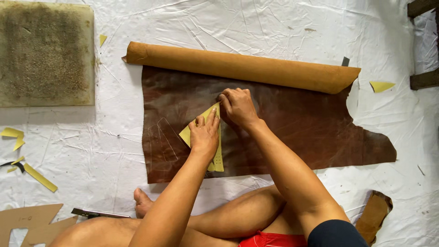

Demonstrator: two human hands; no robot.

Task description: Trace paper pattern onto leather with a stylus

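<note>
Left hand: left hand (204, 136) lies flat, fingers together and pressed down on the template (204, 137), pinning it to the hide.
Right hand: right hand (238, 106) is curled, fingertips bunched at the template's upper tip; whether it pinches a tool I cannot tell.
Template: thin yellow card, a long narrow triangle with small punched holes near its lower end, lying near the middle of the hide's flat part.
Hide: hide (297, 128), dark brown leather, smooth and mottled with a slight sheen, spread flat on the sheet, its right edge ragged and curved. Its far end is rolled into a long tube (238, 67) showing the tan, suede-like underside.
Outlines: faint traced shapes (161, 141), narrow and tapering, just left of the template.
Sheet: white sheet (274, 27), creased and wrinkled, under everything.
Pad: square pad (45, 52), greenish, worn and speckled, upper left.
Scraps: yellow card offcuts (40, 177) at left and (381, 85) right; brown cardboard pieces (32, 222) bottom left.
</note>
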